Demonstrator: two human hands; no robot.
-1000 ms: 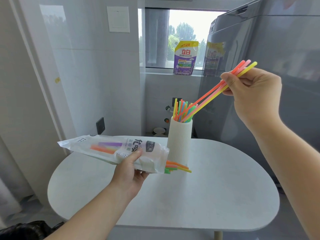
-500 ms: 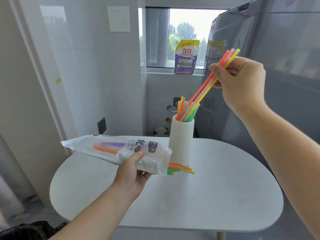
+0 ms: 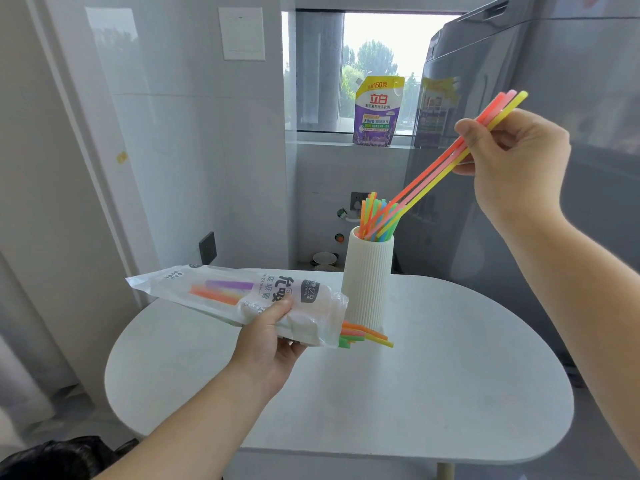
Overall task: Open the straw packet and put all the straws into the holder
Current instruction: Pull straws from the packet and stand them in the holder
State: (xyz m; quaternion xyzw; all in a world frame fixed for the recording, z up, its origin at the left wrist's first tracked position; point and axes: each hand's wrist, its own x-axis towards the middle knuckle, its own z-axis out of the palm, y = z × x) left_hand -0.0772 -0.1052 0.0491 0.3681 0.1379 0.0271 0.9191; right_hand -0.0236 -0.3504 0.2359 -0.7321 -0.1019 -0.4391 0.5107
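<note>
Three straws (image 3: 433, 174) slant with their lower tips inside the mouth of the holder (image 3: 367, 282). Their long axis rises up and right of the holder to the right hand (image 3: 519, 164), which pinches their upper ends. The left hand (image 3: 268, 344) grips the packet (image 3: 221, 292) left of the holder, with more straws protruding toward its base.

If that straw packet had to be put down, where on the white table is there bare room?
The table is bare from the holder to its right and front edges, and along the left edge below the packet. It is crowded only at the holder's foot, where straw ends poke from the packet held by the left hand.
</note>
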